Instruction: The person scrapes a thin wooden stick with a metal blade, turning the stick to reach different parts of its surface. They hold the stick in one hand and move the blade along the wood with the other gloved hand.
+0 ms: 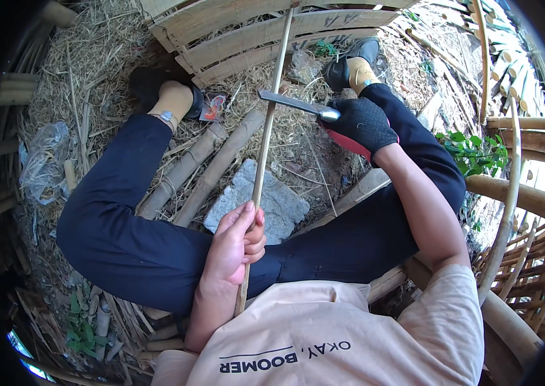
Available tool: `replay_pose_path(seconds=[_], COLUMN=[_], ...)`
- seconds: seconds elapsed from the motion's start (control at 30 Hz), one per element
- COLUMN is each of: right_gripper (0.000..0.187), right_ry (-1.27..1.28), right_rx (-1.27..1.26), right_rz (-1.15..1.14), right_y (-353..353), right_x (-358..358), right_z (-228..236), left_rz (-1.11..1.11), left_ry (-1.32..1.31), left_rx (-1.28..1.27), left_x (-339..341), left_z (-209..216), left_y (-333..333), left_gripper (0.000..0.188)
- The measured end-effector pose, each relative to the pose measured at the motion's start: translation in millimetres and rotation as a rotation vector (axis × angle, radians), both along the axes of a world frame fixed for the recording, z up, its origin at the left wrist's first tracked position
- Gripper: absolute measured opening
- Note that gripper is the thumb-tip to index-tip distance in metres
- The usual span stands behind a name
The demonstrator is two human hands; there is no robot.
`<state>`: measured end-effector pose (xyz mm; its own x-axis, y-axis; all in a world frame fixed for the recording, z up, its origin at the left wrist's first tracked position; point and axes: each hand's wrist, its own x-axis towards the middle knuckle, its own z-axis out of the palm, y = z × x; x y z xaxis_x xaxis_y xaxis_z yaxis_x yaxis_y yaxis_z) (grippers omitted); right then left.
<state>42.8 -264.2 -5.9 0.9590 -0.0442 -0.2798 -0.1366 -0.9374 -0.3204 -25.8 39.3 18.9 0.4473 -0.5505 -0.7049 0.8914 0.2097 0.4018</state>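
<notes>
A long thin bamboo strip (264, 148) runs from near my waist up and away toward a slatted wooden crate. My bare left hand (236, 243) is wrapped around its lower part. In a black and red glove, my right hand (361, 127) grips a knife (298, 106) by its handle. The blade points left and lies across the strip, touching or nearly touching it; which, I cannot tell. Below the strip, between my legs, lies a rough grey stone block (285, 204).
The wooden slatted crate (221, 35) stands beyond my feet. Bamboo poles (221, 161) lie on the straw-covered ground. A crumpled clear plastic bag (46, 157) is at the left. Cut bamboo lengths (510, 80) are piled at the far right, near a green plant (475, 153) and bamboo framing (520, 196).
</notes>
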Motion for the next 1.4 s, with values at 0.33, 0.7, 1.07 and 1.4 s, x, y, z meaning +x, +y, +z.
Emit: replay_pose_path(seconds=[0.33, 0.7, 1.07, 1.4], right_gripper=[0.020, 0.020, 0.023, 0.019], right_ry=[-0.012, -0.001, -0.054, 0.162], right_rx=[0.167, 0.052, 0.026, 0.002], right_rz=[0.399, 0.253, 0.098, 0.263], right_y=[39.6, 38.5, 23.7, 62.0], right_x=[-20.6, -18.6, -9.5, -35.5], right_z=[-1.3, -5.4, 0.1, 29.1], left_rz=[0.055, 0.031, 0.019, -0.002], left_ry=[0.087, 0.018, -0.008, -0.094], left_rx=[-0.093, -0.036, 0.025, 0.151], left_x=[1.6, -0.1, -2.6, -6.9], left_z=[-4.4, -4.4, -2.4, -6.1], left_y=[4.3, 0.3, -2.2, -8.1], left_gripper=[0.031, 0.030, 0.030, 0.031])
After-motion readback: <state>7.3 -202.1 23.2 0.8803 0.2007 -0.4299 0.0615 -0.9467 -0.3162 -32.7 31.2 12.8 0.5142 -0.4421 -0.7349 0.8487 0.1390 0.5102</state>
